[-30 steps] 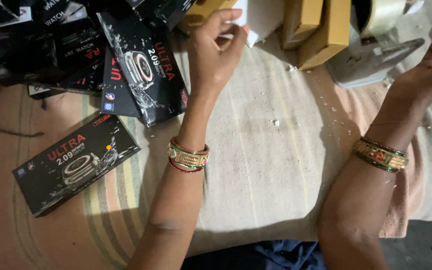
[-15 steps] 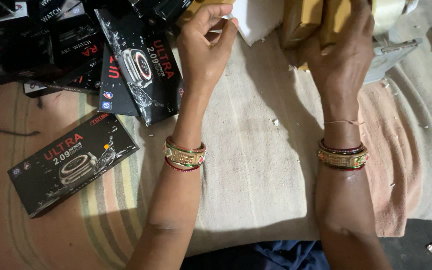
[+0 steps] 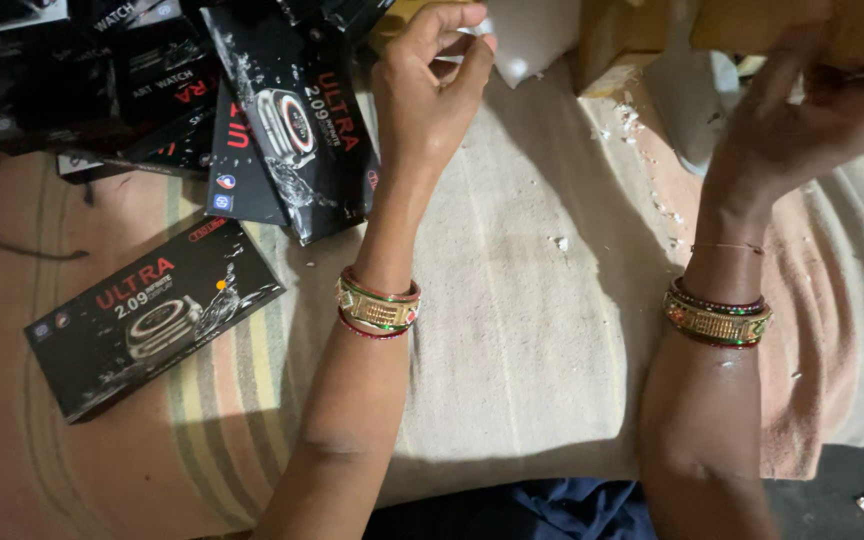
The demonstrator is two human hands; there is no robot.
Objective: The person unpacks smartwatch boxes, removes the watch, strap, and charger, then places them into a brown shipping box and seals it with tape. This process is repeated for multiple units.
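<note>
The brown cardboard box (image 3: 802, 25) sat at the top right edge of the view, above the cloth, and your right hand (image 3: 802, 130) was raised against its underside. That hand was blurred; whether its fingers were clamped on the box could not be told. Your left hand (image 3: 427, 95) was up at the top centre, fingertips pinched together at the edge of a white object (image 3: 532, 35); what they pinched was too small to make out. A second brown box (image 3: 617, 40) stood just left of the first, beside the white object.

Both wrists carried bangles: gold with red and green on the left wrist (image 3: 379, 305), and a similar stack on the right wrist (image 3: 717, 315).

Your forearms lay over a pale cloth (image 3: 532, 330), with small white crumbs (image 3: 642, 120) scattered below the boxes. A pink cloth (image 3: 822, 330) showed to the right.

To the left, a long black watch box (image 3: 152, 315) lay flat and alone on a striped cloth (image 3: 242, 400). Above it, a pile of similar black watch boxes (image 3: 292, 130) leaned on one another, near your left hand but not touching it.
</note>
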